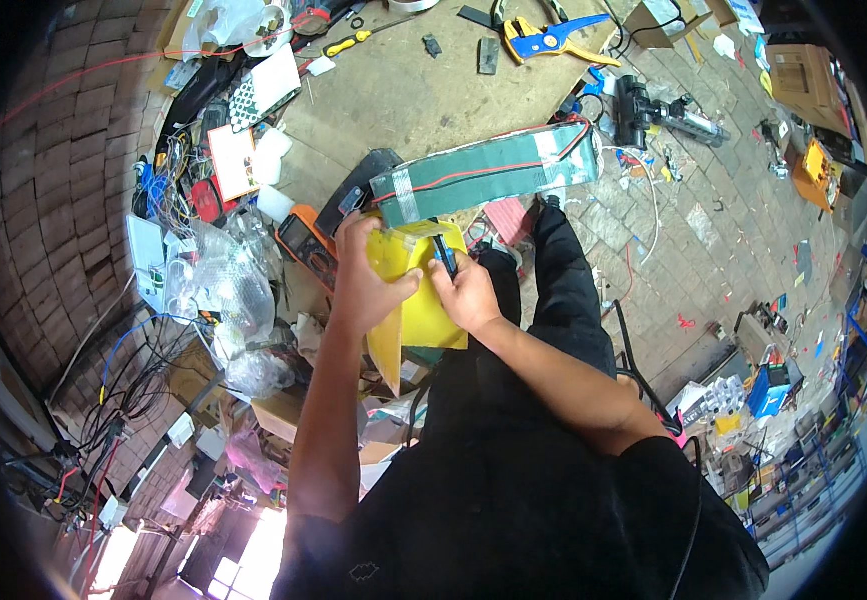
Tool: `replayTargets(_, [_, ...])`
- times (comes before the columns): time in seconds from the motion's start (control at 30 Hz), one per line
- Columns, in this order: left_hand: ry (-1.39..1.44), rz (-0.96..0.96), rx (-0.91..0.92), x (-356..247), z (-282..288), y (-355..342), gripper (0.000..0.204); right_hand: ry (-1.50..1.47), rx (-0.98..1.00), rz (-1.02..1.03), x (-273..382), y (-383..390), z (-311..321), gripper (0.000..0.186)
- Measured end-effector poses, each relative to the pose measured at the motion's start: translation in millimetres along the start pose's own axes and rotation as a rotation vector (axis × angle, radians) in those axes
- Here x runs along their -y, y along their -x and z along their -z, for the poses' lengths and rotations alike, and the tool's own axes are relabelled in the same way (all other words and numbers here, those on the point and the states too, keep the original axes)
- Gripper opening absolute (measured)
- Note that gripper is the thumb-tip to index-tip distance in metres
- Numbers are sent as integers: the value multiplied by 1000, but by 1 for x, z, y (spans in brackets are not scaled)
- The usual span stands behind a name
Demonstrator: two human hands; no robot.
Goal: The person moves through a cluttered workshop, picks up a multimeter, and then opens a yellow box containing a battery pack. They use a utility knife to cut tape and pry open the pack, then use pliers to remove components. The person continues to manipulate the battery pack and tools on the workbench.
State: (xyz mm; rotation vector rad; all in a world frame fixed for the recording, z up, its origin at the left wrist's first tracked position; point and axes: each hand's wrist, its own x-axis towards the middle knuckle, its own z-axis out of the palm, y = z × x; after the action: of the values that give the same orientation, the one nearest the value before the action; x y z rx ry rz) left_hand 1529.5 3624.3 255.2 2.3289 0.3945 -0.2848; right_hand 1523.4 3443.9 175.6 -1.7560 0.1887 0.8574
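While the yellow sheet [423, 300] lies bent over the person's lap at the table edge, the left hand [365, 280] grips its left side, thumb pressed on the upper face. The right hand [468, 292] is closed around a dark blue-handled tool [444, 256], its tip touching the sheet near the top edge. Just above the sheet, touching or nearly touching it, rests a long green wrapped pack [488, 175] with grey tape bands and a red wire [473, 172] running along it; it slants across the corner of the wooden table [403, 95] and hides the sheet's far edge. An orange multimeter [305, 240] sits just left of the left hand, beside crumpled clear plastic bags [218, 285]. Farther up the table lie blue-and-yellow pliers [553, 38] and a yellow-handled screwdriver [346, 43]. Tangled wires [168, 165] crowd the left side. A black power tool [638, 108] lies on the paved floor [713, 230] to the right, well apart from the hands.
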Motion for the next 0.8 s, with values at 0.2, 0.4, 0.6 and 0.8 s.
replayTargets(0.2, [7,-2,16,6,-1,4,80,18,-6,8,0,5,2,39])
replayTargets(0.4, [230,117,142,37,0,-2,75,174,27,50,3,-1,14,43])
replayTargets(0.6, [388,325,171,19,1,-9,68,71,128,-65,15,-7,23,46])
replayTargets(0.8, [543,386,163,10,1,-13,69,-70,278,-209,38,-11,41,48])
